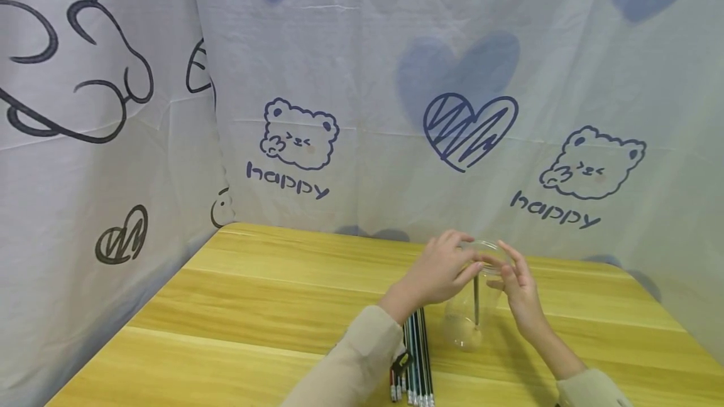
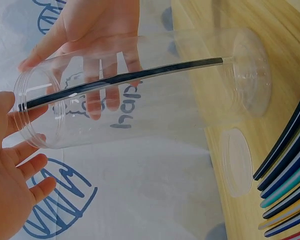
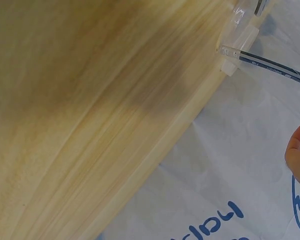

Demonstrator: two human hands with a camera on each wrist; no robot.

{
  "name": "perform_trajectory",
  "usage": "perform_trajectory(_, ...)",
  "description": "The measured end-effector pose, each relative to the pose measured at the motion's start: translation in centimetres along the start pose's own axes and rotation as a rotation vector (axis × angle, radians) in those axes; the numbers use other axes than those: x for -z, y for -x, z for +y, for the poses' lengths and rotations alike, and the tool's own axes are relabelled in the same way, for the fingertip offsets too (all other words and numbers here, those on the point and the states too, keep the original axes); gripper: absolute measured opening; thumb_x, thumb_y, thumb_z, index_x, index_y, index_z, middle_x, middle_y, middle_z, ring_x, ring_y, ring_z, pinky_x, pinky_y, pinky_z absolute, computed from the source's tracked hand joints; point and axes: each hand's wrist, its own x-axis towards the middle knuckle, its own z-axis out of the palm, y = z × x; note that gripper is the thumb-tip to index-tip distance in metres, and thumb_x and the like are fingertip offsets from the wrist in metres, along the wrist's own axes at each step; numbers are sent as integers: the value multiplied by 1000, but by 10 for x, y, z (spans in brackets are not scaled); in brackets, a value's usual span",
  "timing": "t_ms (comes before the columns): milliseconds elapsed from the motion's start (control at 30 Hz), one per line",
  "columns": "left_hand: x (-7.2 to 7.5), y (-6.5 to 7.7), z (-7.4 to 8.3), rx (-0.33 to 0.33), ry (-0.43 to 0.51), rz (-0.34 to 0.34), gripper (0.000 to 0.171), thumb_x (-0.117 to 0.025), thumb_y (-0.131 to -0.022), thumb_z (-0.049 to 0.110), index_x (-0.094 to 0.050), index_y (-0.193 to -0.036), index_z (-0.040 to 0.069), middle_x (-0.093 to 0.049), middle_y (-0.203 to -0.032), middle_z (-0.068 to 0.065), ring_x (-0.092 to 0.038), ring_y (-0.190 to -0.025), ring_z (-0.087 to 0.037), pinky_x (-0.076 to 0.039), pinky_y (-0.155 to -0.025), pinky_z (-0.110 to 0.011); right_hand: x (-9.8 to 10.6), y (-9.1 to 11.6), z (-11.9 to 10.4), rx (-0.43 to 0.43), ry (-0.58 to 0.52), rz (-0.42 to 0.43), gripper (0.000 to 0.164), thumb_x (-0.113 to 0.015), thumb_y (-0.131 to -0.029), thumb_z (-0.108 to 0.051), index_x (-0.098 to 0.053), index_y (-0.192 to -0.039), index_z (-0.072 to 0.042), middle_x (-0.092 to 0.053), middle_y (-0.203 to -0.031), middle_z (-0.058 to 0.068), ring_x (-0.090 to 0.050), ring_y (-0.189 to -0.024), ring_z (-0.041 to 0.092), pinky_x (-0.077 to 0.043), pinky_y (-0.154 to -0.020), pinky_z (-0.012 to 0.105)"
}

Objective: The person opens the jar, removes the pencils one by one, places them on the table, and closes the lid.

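A tall clear plastic jar (image 1: 459, 325) stands near the back right of the table, its mouth uncovered. One dark pencil (image 2: 120, 78) runs lengthwise inside it, its eraser end near the base. At the mouth, my left hand (image 1: 444, 269) pinches the pencil's upper end between thumb and index finger. Its other fingers spread beside the threaded rim. From the right side, my right hand (image 1: 523, 300) grips the upper part of the jar, fingers behind the wall, as the left wrist view shows. The right wrist view catches the pencil (image 3: 275, 68) and only part of a hand at the edge.
A bundle of several pencils (image 1: 421, 357) lies on the wooden table (image 1: 254, 306), left of the jar and partly under my left forearm. A clear round lid (image 2: 236, 162) lies near their tips. Printed white cloth (image 1: 367, 80) hangs behind the table.
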Motion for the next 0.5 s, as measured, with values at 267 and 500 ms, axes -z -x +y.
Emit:
perform_trajectory(267, -4, -1, 3, -6, 14, -14, 29, -37, -97, 29, -63, -105, 18, -46, -129, -3, -35, -121, -16, -27, -101, -33, 0, 1, 0, 9, 12, -9, 38, -28, -99, -9, -29, -136, -3, -58, -114, -2, -56, -96, 7, -48, -73, 22)
perform_trajectory(500, -6, -3, 2, -23, 20, -6, 28, -38, -97, 26, -62, -105, 15, -50, -124, -1, -36, -120, -16, -25, -102, -31, 0, 1, 0, 2, 9, -5, 38, -28, -99, -9, -30, -136, -4, -58, -114, -4, -56, -96, 6, -48, -73, 22)
